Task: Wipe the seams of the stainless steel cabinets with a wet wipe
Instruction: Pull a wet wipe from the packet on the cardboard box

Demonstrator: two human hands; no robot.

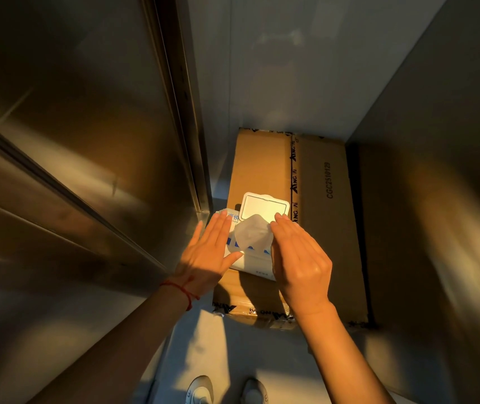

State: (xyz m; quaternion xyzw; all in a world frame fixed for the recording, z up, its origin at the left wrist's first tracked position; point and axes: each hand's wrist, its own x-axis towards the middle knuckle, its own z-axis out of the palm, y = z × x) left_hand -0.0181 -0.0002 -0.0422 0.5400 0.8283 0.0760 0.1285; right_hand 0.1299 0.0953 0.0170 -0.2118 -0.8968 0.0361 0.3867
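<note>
A white pack of wet wipes [251, 262] lies on a cardboard box [323, 225], its lid [265, 206] flipped open. A white wipe [252, 233] sticks up out of the opening. My left hand [211, 252] lies flat with straight fingers on the left side of the pack. My right hand [297, 255] is over the right side, and its fingertips touch the wipe's right edge; whether they pinch it is hidden. A stainless steel cabinet [66, 135] fills the left, with a vertical seam [174, 91] and a slanting seam [58, 185].
A second steel surface [442, 185] rises on the right of the box. A pale wall [291, 59] stands behind it. The grey floor [262, 354] lies in front, with my two shoes [227, 390] at the bottom edge.
</note>
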